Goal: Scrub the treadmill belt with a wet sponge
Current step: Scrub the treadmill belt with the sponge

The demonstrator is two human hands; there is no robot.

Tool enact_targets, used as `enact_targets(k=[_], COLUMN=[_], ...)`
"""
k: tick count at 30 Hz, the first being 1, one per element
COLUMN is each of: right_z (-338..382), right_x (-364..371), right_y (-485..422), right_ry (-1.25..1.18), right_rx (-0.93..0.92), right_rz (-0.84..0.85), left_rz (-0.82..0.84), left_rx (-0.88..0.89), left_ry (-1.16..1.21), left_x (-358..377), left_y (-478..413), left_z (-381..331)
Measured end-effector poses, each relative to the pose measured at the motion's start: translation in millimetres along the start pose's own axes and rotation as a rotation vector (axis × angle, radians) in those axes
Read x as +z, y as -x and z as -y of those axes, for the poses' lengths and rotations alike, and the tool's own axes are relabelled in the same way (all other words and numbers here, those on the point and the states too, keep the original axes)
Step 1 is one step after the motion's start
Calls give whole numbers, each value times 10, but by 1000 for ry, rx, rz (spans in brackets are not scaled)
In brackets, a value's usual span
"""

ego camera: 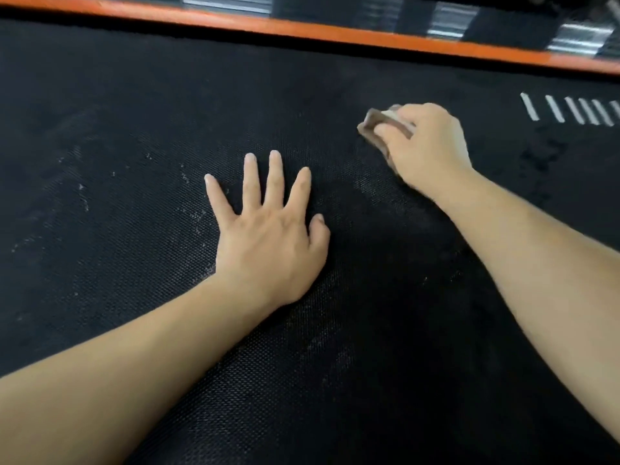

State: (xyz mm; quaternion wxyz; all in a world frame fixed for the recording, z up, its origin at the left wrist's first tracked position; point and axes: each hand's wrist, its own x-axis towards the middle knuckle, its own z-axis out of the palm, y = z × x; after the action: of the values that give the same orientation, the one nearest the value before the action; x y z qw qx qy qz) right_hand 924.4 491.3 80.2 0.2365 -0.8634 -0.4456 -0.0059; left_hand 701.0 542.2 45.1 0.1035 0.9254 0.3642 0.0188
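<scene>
R hand [427, 146] curled round the sponge [369, 122], thumb and fingers gripping it from above, w/ the sponge pressed onto the treadmill belt [369, 330] in the far-right part of the view. It was near the orange side rail [302, 28] but apart from it. Most of the sponge was hidden under the fingers. Only its left corner and a bit of the top stuck out, so its long axis couldn't be read for sure; prob. slanting far-left to near-right. L hand [268, 236] lay flat on the belt, palm down, fingers straight and spread, holding nothing. It was nearer the body and left of the sponge, well apart from it.

Key relation: the pale specks [84, 196] and smears sat mostly on the left side of the belt, i.e. beyond the L hand, w/ a few just beside its little finger. So the dirt lay to the sponge's left, and the braced L hand was btw sponge and dirt. Right of the R hand, below the white stripes [570, 110], the belt showed darker blotches [540, 156]. These looked wet, poss. scrubbed, tho that's a guess. A greyish patch also sat just left of the R wrist.

Judgement: the stroke would need to run leftward and toward the body. R hand alone had the tool, so L hand would likely have to lift or shift out of the path. Task looked partway, w/ the left half not yet scrubbed.
</scene>
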Motion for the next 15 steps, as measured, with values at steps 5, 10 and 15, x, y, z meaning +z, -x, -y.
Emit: enact_targets(k=[5,10,15], right_z=[153,-161,5], right_x=[144,53,218], right_y=[346,-233,48], right_ry=[-50,-12,-67], right_rx=[-242,-55,-239], right_rz=[109,-11,87], left_rz=[-10,11,13], left_rx=[-14,-21,-31], left_ry=[-20,-40,-46], left_x=[-1,1,-11], left_y=[-17,-24,-25], left_z=[-25,-31,-45])
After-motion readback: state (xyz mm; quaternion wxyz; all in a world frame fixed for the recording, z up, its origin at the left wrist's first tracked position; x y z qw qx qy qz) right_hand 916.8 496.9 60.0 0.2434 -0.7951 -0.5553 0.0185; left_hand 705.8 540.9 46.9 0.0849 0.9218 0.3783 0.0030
